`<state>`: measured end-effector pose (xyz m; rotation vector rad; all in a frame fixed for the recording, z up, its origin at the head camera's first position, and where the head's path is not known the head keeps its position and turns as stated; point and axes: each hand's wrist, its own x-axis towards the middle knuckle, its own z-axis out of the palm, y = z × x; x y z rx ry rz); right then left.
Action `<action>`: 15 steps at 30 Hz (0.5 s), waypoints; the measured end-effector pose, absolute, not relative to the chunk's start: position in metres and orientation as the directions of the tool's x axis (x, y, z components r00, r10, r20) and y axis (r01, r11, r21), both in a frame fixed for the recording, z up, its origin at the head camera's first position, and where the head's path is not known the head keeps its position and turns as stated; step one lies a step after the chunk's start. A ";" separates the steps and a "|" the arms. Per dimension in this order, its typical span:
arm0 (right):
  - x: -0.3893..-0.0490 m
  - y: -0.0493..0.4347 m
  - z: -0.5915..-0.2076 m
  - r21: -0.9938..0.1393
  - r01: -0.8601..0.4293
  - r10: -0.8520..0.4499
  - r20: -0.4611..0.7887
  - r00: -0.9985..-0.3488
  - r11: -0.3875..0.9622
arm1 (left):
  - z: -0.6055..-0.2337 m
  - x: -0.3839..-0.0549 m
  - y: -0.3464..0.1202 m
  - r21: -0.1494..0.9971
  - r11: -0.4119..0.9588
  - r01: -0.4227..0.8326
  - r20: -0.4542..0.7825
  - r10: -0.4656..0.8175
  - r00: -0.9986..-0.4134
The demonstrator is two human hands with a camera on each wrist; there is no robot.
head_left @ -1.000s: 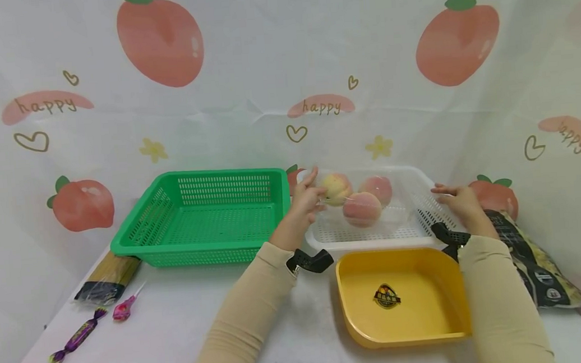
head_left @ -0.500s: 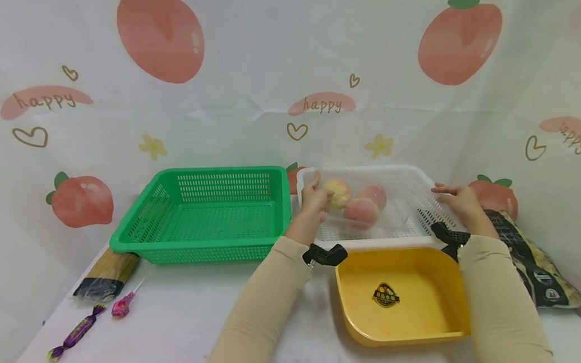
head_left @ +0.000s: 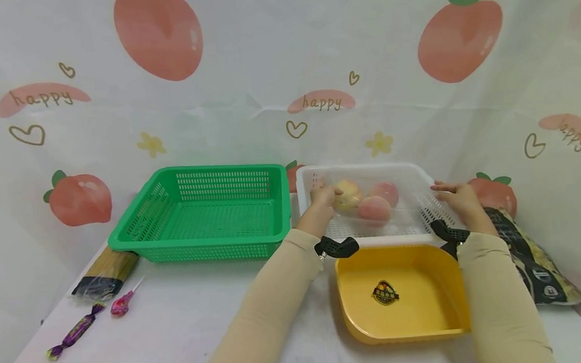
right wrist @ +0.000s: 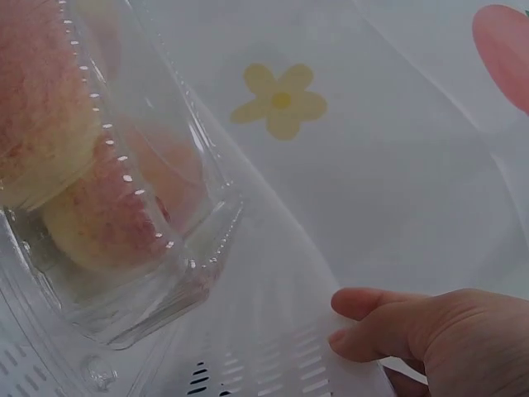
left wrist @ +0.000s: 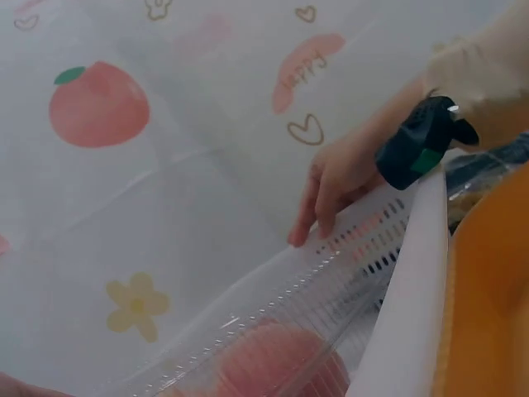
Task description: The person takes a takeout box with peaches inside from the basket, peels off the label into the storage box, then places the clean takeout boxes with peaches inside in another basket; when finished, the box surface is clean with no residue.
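A clear plastic clamshell box point(right wrist: 194, 273) with three peaches point(head_left: 374, 209) inside lies in the white basket point(head_left: 375, 241). My left hand point(head_left: 323, 204) grips the box at its left end, inside the basket's left part. Only a sliver of that hand shows at the lower left of the left wrist view. My right hand point(head_left: 460, 202) holds the basket's right rim. In the right wrist view its thumb and a finger point(right wrist: 372, 335) lie over that rim, the other fingers mostly hidden beneath it.
A green basket point(head_left: 201, 244) stands left of the white one, and a yellow basin point(head_left: 401, 323) in front. A black bag point(head_left: 542, 276) lies far right. At the left are a noodle packet point(head_left: 107, 271), a lollipop point(head_left: 122, 304) and a purple wrapped candy point(head_left: 75, 332).
My left hand has moved right and taken hold of the box's left end. The box with the peaches first settled lower, then slid right in the basket. The right hand stays on the rim.
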<state>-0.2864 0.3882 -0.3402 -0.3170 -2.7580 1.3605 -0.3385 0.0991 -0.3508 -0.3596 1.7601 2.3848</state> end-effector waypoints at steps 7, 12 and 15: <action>-0.286 0.387 -0.338 -0.793 0.153 0.198 -0.041 -0.979 0.590 | -0.367 -0.362 0.115 0.933 -0.240 -0.269 -0.283 -0.026 -0.959; -0.285 0.387 -0.337 -0.782 0.143 0.198 -0.026 -0.980 0.607 | -0.382 -0.373 0.121 0.899 -0.295 -0.324 -0.318 0.067 -0.946; -0.285 0.389 -0.339 -0.779 0.158 0.206 -0.038 -0.978 0.607 | -0.346 -0.331 0.112 0.872 -0.323 -0.367 -0.339 0.143 -0.930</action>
